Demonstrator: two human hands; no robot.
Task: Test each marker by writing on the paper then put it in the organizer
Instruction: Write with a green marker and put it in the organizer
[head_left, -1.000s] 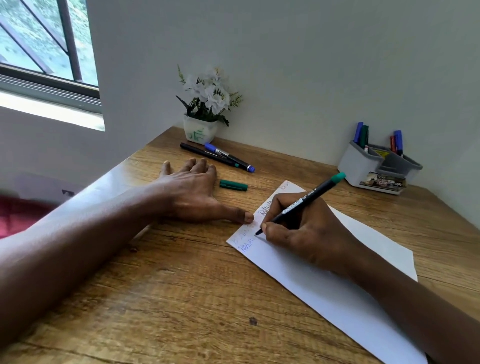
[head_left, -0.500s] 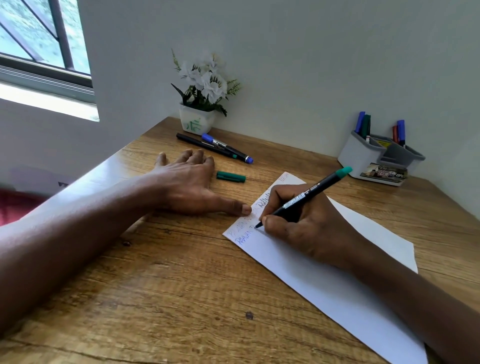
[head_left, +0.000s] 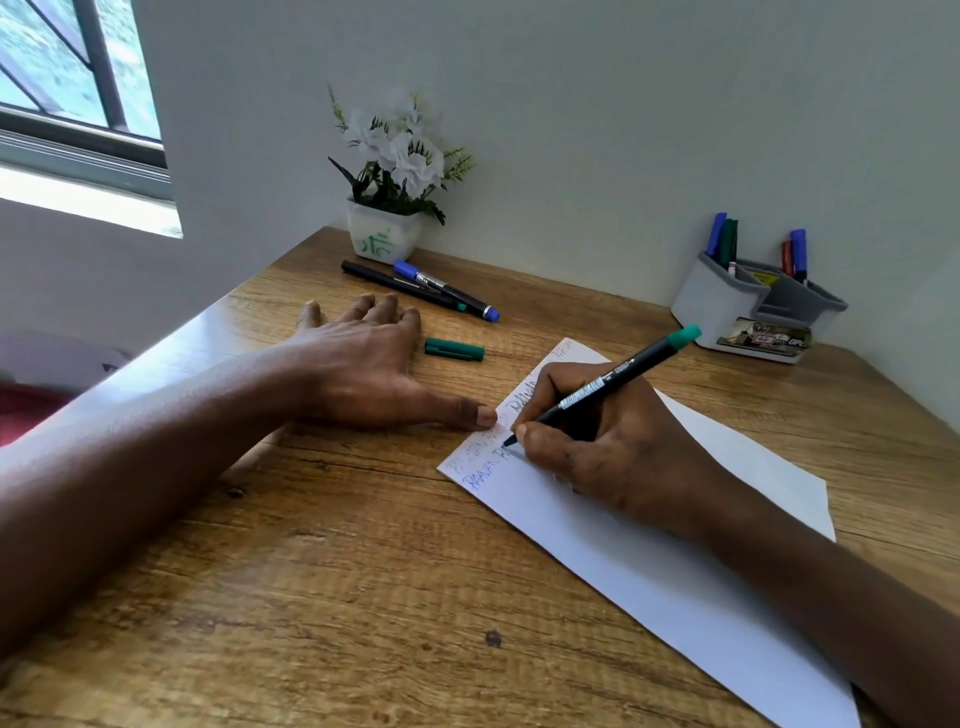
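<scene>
Right hand (head_left: 613, 441) grip closed round green marker (head_left: 602, 395), tip on paper (head_left: 649, 566), second blue-green word now begun. Left hand (head_left: 363, 369) flat, empty, thumb pinning paper. Organizer (head_left: 727, 317) at 2 o'clock on bench (head_left: 337, 597); test ongoing.

The right hand (head_left: 597, 441) grips a green-ended marker (head_left: 602, 387), its tip on the paper (head_left: 649, 561). The left hand (head_left: 363, 364) lies flat on the worktop (head_left: 363, 597), thumb touching the paper's edge. A green cap (head_left: 454, 349) lies just beside it. The organizer (head_left: 727, 312) stands by the wall.
</scene>
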